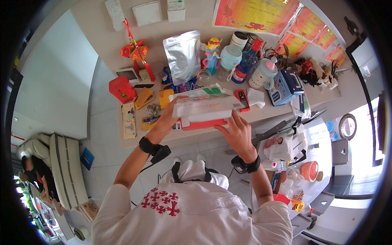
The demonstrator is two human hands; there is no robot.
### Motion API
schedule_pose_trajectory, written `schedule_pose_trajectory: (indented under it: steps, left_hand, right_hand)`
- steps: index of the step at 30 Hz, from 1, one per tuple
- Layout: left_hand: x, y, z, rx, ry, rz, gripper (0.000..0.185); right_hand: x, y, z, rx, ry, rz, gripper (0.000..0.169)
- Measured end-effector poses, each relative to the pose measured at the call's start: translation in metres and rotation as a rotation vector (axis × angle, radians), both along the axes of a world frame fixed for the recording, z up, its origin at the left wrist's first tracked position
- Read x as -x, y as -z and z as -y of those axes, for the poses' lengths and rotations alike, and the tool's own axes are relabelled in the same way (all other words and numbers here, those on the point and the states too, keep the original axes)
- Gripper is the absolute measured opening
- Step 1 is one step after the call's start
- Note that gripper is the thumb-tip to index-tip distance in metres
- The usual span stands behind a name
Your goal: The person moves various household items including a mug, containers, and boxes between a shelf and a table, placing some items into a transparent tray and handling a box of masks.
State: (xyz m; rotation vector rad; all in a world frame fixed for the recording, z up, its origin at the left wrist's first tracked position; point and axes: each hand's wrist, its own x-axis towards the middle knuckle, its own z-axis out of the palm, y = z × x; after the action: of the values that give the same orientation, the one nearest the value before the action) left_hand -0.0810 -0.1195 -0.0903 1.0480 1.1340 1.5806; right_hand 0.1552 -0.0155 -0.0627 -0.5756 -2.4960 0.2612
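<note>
Above the front edge of the counter, my left hand grips the left end of a red box. A white block-like layer lies against the box, and a translucent plastic wrapper or cover with faint printing is over it. My right hand pinches the right end, its thumb on the red edge and its fingers by the white layer. What is inside the box is hidden. Just behind it lies a green-and-white plastic packet, partly covered by the wrapper.
The counter holds a red tin, a silver pouch, a blue bottle, a red-and-black handheld device and a blue toy safe. At right stands a cluttered white table. A person sits far left.
</note>
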Motion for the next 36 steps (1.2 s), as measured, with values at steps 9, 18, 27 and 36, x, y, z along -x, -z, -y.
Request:
schedule_pose_trajectory:
  steps: [9,18,27,36]
  left_hand:
    - [0.019,0.016,-0.018,0.256,-0.012,0.076,0.032]
    - [0.022,0.008,-0.023,0.348,-0.045,0.083,0.033]
    - [0.024,0.020,-0.023,0.370,0.003,0.315,0.040]
    - [0.021,-0.009,-0.030,0.351,0.016,0.736,0.044]
  right_hand:
    - [-0.001,-0.007,-0.040,0.583,-0.153,-0.508,0.043]
    - [0.012,-0.009,-0.039,0.565,-0.235,-0.402,0.032]
    - [0.035,0.000,-0.030,0.747,-0.211,-0.616,0.027]
    - [0.035,-0.014,-0.027,0.611,-0.219,-0.599,0.023]
